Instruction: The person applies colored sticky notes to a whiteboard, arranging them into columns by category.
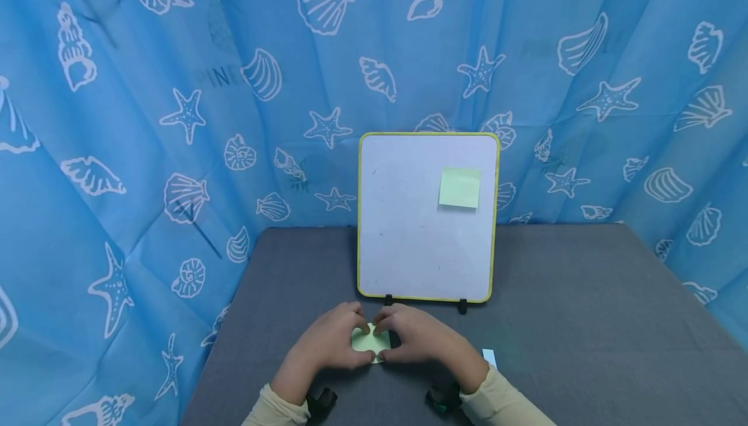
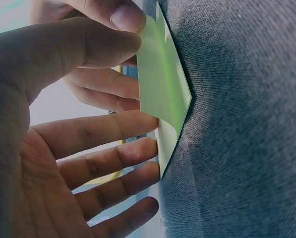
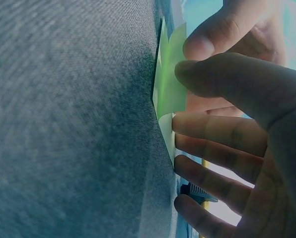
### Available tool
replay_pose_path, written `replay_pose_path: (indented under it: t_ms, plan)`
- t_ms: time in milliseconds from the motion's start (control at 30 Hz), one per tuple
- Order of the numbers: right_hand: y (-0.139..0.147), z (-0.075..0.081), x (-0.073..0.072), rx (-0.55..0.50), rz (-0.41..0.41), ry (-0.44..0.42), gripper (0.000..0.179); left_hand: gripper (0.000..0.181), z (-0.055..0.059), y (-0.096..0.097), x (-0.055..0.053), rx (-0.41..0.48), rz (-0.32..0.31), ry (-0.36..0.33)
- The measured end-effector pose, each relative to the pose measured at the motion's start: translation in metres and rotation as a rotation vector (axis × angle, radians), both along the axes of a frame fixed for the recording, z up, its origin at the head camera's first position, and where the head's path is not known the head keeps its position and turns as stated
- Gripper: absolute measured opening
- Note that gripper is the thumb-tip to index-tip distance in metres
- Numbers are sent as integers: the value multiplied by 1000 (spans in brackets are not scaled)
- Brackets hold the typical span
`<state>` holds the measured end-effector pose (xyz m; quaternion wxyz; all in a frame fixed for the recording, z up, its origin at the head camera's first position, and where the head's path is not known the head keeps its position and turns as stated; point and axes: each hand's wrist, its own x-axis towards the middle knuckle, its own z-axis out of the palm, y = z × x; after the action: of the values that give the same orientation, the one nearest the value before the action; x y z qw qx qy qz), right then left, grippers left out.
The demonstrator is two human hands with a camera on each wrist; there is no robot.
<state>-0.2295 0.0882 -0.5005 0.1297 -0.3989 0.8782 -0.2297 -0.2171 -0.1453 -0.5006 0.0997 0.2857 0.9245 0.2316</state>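
Note:
A pale green sticky note (image 1: 363, 340) lies low over the grey table in front of the whiteboard, between both hands. One side of the note (image 2: 160, 74) is bent up into a curved flap in the left wrist view. My left hand (image 1: 332, 341) holds it with the thumb at the near edge and the index finger at the far edge. From the other side my right hand (image 1: 417, 335) pinches it likewise, its thumb tip beside the left one. In the right wrist view the raised flap (image 3: 173, 82) stands between thumb and fingers.
A yellow-framed whiteboard (image 1: 409, 238) stands upright behind the hands on black feet, with another green sticky note (image 1: 460, 187) on it. A small white slip (image 1: 489, 357) lies by the right forearm on the grey table (image 1: 584, 302). A blue shell-patterned curtain (image 1: 327, 82) hangs behind.

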Motion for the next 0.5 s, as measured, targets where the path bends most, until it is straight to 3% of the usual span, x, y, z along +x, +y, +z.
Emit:
replay_pose_path:
  t_ms: [500]
  plan:
    - [-1, 0, 1, -27, 10, 65, 16, 14, 0, 2, 1, 24, 3, 23]
